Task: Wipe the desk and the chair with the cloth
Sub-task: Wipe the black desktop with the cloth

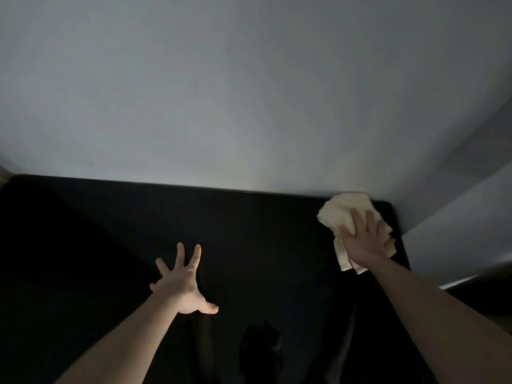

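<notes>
A black desk (249,231) fills the lower half of the view, its far edge against a pale wall. A crumpled cream cloth (342,214) lies at the desk's far right corner. My right hand (365,236) presses flat on the cloth with its fingers straight and spread. My left hand (181,284) rests on the desk near the middle, fingers splayed wide and thumb out to the right, holding nothing. The chair is not in view.
A plain grey-white wall (249,92) rises right behind the desk. A second wall (454,223) angles in at the right, close to the desk's right edge. A dim dark shape (260,347) shows near the front edge of the desk.
</notes>
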Demonstrator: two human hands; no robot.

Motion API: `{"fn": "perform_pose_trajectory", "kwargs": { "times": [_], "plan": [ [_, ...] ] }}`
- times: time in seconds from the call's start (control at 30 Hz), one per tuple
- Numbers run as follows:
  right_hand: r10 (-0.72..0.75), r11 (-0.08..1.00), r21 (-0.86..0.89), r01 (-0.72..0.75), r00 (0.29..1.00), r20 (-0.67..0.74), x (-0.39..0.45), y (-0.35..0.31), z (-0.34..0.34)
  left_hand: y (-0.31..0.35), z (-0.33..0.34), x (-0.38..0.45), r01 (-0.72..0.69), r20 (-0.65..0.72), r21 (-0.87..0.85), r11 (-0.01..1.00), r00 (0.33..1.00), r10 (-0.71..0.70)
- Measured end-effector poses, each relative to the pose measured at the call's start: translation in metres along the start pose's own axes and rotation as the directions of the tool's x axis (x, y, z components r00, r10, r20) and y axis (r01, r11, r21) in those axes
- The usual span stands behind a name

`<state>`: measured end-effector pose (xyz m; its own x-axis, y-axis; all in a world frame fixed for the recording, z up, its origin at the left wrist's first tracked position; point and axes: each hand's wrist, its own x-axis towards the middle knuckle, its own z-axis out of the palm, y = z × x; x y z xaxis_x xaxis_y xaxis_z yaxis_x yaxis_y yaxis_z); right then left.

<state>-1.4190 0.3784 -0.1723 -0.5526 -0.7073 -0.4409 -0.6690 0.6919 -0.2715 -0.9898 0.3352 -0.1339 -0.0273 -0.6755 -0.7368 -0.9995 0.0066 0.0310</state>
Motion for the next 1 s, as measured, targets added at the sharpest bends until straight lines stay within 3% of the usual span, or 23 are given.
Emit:
{"fn": "perform_pose_trajectory", "kwargs": {
  "times": [0.13, 0.33, 0.43, 0.53, 0.63, 0.8, 1.0],
  "plan": [
    [0.142, 0.989, 0.052, -0.141, 0.99, -0.017, 0.009, 0.009, -0.01, -0.002, 0.002, 0.0, -0.03, -0.033, 0.001, 1.0, 0.999, 0.03],
    [0.229, 0.972, 0.072, -0.225, 0.972, -0.054, 0.004, -0.073, 0.018, -0.001, -0.003, 0.003, -0.049, -0.015, -0.006, 0.999, 0.999, 0.049],
    [0.125, 0.992, 0.002, -0.125, 0.99, -0.07, -0.018, -0.126, 0.044, -0.002, -0.005, 0.005, -0.031, 0.001, -0.029, 0.999, 1.0, 0.031],
    [-0.085, 0.995, -0.058, 0.086, 0.996, 0.021, -0.044, -0.178, 0.075, -0.004, -0.004, 0.006, -0.028, 0.0, -0.038, 0.999, 1.0, 0.028],
    [-0.398, 0.903, -0.13, 0.409, 0.912, 0.102, -0.06, -0.203, 0.098, -0.005, -0.005, 0.007, -0.025, -0.017, -0.037, 0.999, 1.0, 0.025],
    [-0.565, 0.78, -0.231, 0.582, 0.813, 0.142, -0.048, -0.161, 0.078, -0.007, -0.008, 0.006, -0.003, -0.026, -0.014, 1.0, 1.0, 0.002],
    [-0.345, 0.911, -0.235, 0.338, 0.939, 0.012, -0.029, -0.045, 0.03, -0.004, -0.006, 0.009, -0.014, -0.024, -0.004, 1.0, 1.0, 0.014]
  ]
}}
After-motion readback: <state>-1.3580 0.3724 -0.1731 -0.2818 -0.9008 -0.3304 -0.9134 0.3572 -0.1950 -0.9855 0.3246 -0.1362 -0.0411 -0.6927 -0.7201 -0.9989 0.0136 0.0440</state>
